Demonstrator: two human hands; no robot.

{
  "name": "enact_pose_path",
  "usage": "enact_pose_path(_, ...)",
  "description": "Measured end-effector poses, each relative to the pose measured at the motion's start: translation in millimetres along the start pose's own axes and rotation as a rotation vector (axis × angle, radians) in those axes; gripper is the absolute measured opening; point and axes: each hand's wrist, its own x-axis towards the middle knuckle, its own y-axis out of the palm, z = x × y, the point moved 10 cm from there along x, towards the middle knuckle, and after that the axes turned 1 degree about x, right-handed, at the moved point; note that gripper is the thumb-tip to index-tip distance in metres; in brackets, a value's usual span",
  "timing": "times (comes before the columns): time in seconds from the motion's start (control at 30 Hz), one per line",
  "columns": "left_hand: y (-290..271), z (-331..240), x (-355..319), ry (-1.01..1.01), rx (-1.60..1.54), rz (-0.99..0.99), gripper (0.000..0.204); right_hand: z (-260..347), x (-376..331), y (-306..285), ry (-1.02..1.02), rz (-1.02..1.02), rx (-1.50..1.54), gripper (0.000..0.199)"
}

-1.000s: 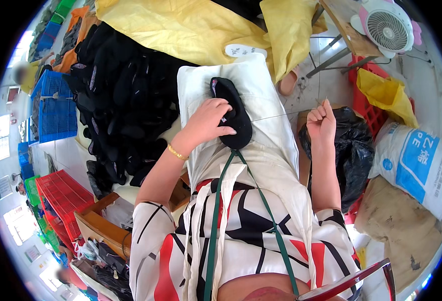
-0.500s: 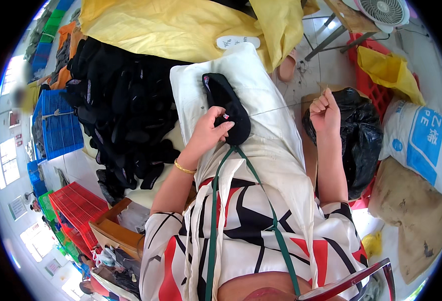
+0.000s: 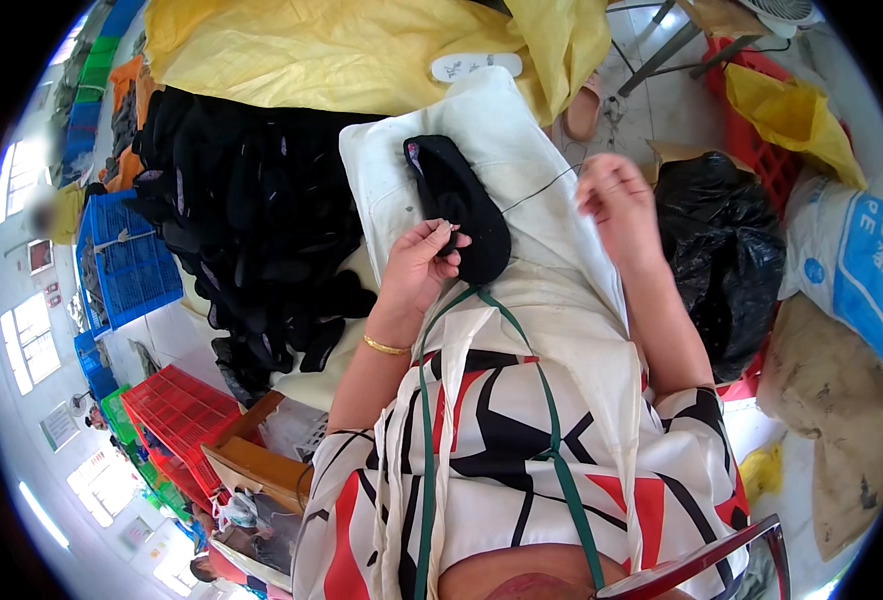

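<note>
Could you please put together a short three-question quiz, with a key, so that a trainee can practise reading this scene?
1. Multiple choice: What does the black shoe rest on?
A) a blue basket
B) a white cushion
C) a red crate

2. True or false: The left hand touches the shoe, while the right hand is held apart from it.

3. Fill in the missing word: A thin dark ____ runs from the shoe toward the right hand.

Key: 1. B; 2. true; 3. thread.
</note>
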Motion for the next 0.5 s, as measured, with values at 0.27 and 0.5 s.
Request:
enact_pose_path(0.27, 1.5, 11.7, -1.7, -0.122, -0.077, 0.000, 0.019, -59.5, -30.2, 104.1, -0.173, 0.485, -0.713, 0.014)
enact_pose_path(0.5, -0.3, 14.8, -1.9, -0.148, -0.153, 0.017, 0.022, -60.2, -23.2, 105.0, -0.070, 0.428, -0.873, 0.016)
